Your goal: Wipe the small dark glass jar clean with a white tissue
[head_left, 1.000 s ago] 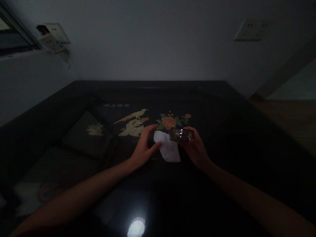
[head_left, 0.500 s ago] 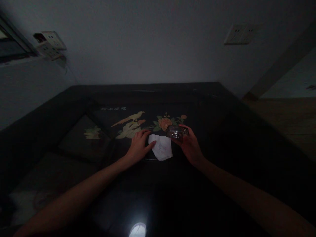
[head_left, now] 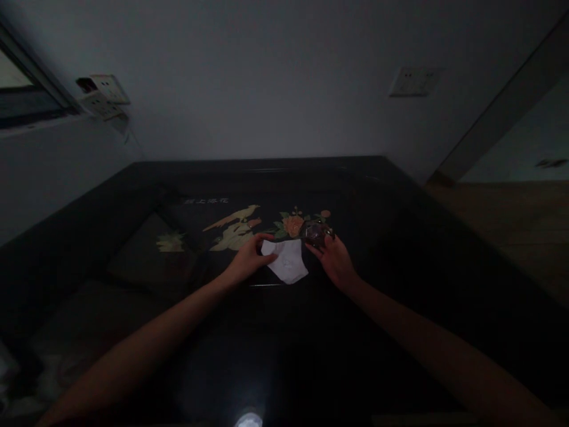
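The left hand (head_left: 249,256) holds, between thumb and fingers, the left side of a thin white sheet (head_left: 288,264), perhaps tissue. The right hand (head_left: 335,258) has its fingers curled around a small, dark, shiny object (head_left: 315,233), apparently glass, just right of the sheet. If this grip is loose, the smooth object could slip and strike the glossy black tabletop (head_left: 311,338).

bare L grip (head_left: 249,257), bare R grip (head_left: 336,260), bare f'arms (head_left: 178,320)
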Demonstrator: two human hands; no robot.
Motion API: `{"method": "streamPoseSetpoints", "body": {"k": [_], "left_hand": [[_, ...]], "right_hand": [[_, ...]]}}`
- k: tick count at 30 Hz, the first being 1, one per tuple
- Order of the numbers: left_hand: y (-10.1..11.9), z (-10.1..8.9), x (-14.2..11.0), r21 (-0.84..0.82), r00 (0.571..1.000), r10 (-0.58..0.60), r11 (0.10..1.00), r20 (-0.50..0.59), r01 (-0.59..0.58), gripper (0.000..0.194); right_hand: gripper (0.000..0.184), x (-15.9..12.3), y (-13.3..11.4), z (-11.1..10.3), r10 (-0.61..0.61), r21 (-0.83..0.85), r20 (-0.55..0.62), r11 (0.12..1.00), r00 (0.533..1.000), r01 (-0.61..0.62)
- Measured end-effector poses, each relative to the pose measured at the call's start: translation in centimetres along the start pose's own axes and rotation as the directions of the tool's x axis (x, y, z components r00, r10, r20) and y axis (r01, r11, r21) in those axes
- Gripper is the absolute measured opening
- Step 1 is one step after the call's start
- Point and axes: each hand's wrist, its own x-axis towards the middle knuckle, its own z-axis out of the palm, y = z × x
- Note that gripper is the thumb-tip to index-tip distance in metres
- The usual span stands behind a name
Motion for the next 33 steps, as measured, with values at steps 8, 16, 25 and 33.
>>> {"method": "streamPoseSetpoints", "body": {"k": [8,16,25,33], "left_hand": [[3.3,-1.2,-2.2,-0.341,0.988,-0.066,0.94,-0.137,0.016,0.04],[2.5,4.2,-4.5,-0.08,0.941,0.191,0.972,-0.278,-0.221,0.035],[1.0,7.0,-4.5,-0.06,0.926,0.377,0.925,0.004,-0.376,0.052],[2.3,5.7,-1.4,0.017,0.9,0.407,0.912,-0.158,-0.41,0.052]], "right_hand": [[0.036,-0.6,-1.3,0.7,0.032,0.103,-0.006,0.994,0.999,-0.032],[0.033,-6.0,-1.9,3.2,0.251,0.162,-0.044,0.957,0.967,-0.241],[0.031,-6.0,-0.2,3.5,0.289,0.251,-0.027,0.929,0.957,-0.273],[0.037,-2.4,0.6,4.2,0.361,0.217,0.129,0.899,0.924,-0.381]]}}
